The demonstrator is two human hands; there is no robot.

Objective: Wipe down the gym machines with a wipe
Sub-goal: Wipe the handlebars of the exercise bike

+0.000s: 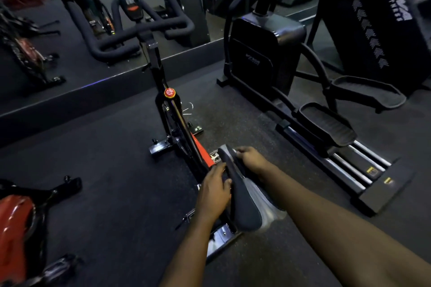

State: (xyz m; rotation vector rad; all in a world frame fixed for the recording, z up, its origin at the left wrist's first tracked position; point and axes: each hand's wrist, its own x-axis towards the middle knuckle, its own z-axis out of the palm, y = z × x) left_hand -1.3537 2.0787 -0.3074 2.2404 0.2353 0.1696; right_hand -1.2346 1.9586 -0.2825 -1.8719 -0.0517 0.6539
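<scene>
Grey wipe pinched in our right hand, left hand gripping the saddle, we risk the wipe's loose tail snagging underneath.

Pale grey wipe draped down right side of black saddle; black-red spin bike upright under saddle.

The gym is dim with a cool bluish cast. Around the spin bike the dark floor swallows detail. Right of the bike, the elliptical's chrome rails catch soft glints. Far left of it, machines smear with blur, and straight edges bow from wide-angle distortion.
</scene>
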